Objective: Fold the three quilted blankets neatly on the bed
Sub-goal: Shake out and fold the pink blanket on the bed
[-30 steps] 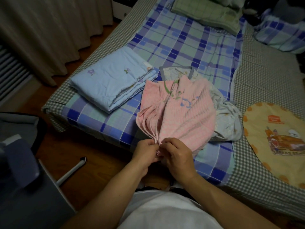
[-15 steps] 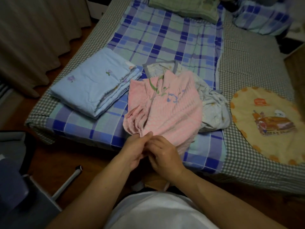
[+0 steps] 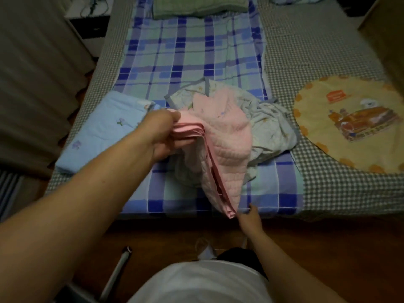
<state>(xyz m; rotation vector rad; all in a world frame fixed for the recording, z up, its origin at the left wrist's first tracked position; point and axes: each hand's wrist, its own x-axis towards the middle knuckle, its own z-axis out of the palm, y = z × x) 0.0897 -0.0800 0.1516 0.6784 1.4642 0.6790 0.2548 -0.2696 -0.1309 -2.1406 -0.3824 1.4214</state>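
Left hand [image 3: 160,132]: raised over the bed, fingers and thumb curled round a bunched edge of the pink quilted blanket [image 3: 225,138]. Right hand [image 3: 248,217]: low at the near edge of the bed, pinching the lower corner of the same blanket. Hands well apart, with a pink bound edge stretched on a slant between them. Rest of the pink blanket hanging and draped in loose folds, partly resting on a crumpled white floral blanket [image 3: 269,125] with grey binding, unfolded, mid-bed. Light blue blanket [image 3: 105,127] with small embroidered flowers: folded, flat on the bed, just left of the left hand, partly hidden by the forearm. All three lying on or over a blue plaid cover [image 3: 188,53] spread across the grey checked bed sheet [image 3: 310,57]. Round yellow cushion [image 3: 352,125] with a cartoon print: on the sheet at right, well apart from the blankets. Green folded cloth [image 3: 199,6] at the far end of the plaid cover. Curtain [image 3: 37,68] at left, beside the bed. Wooden floor [image 3: 317,243] below the bed edge. White shirt [image 3: 196,283] at bottom centre.
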